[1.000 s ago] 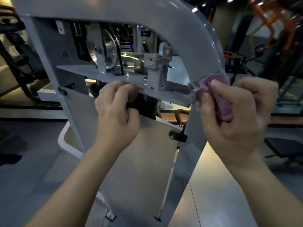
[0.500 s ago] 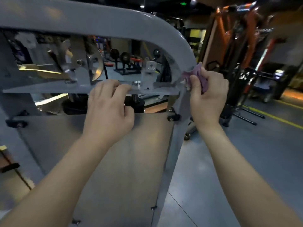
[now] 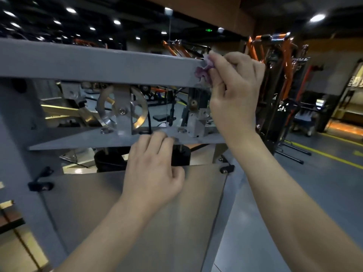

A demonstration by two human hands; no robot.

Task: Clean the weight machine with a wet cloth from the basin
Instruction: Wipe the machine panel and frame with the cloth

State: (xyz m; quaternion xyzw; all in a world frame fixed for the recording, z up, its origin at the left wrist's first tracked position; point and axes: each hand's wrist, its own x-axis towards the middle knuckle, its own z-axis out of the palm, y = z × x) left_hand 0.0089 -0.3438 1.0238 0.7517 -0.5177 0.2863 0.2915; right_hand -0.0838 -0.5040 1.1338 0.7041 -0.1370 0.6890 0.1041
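The right hand (image 3: 235, 83) has its fingers (image 3: 217, 75) curled tight round a small purple cloth (image 3: 203, 70), which is bunched up so that only a crumpled edge shows past the fingertips. The hand presses the cloth against the right end of the top beam (image 3: 98, 64) of the weight machine (image 3: 11, 134), at the frame's upper right corner. The left hand (image 3: 155, 169) grips the front edge of the lower plate (image 3: 78, 140), near its middle: the fingers (image 3: 155, 141) are hooked over the top of the edge and the thumb is tucked in below. The machine is grey painted metal. A shiny pulley wheel (image 3: 122, 110) sits between the beam and the plate, and a brushed metal panel (image 3: 137, 222) hangs below the plate. Beyond the right end of the frame stand orange machines (image 3: 275, 75) on a grey floor (image 3: 324, 193) with yellow lines.
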